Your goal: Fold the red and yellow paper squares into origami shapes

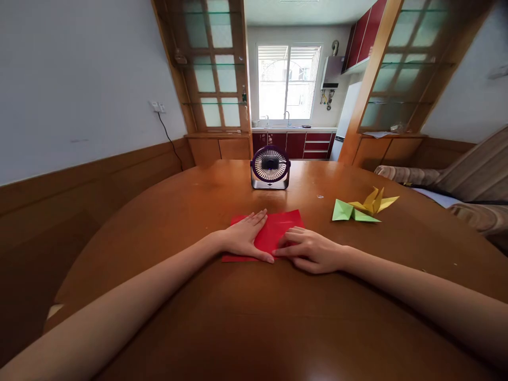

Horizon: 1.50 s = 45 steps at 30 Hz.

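Both forearms reach in from 6 o'clock across the brown counter point(254, 317) to the red paper point(278, 230) at its middle, below the small fan point(270, 167) at 12 o'clock, with green point(351, 211) and yellow point(373, 202) folded figures at 2 o'clock. If either palm slides, the sheet could skew and crease crookedly, I judge. Neither grip is clenched: the left hand point(244, 238) lies flat on the paper, the right hand point(311, 251), fingers loosely curled, presses its near edge.
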Each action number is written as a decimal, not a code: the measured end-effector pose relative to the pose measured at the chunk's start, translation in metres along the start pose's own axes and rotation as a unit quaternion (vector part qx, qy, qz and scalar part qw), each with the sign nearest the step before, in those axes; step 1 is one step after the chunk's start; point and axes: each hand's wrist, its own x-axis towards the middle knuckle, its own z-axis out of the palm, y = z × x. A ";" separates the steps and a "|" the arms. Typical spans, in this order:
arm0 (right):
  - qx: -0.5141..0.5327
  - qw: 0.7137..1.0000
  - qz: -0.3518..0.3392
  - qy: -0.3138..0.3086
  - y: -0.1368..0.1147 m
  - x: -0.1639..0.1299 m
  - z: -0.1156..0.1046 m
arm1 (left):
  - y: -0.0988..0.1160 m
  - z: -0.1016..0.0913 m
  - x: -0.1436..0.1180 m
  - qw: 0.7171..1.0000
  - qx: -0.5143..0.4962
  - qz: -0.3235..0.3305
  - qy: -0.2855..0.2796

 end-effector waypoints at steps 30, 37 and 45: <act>0.088 0.992 0.075 -0.041 -0.009 -0.039 -0.042 | 0.001 -0.002 -0.003 1.000 -0.010 0.001 0.002; 0.175 0.966 0.174 0.075 0.002 -0.039 -0.045 | 0.001 -0.002 -0.002 1.000 -0.010 0.010 0.002; 0.041 0.979 0.182 0.078 0.017 0.007 0.004 | -0.001 0.001 -0.001 1.000 -0.012 0.017 0.014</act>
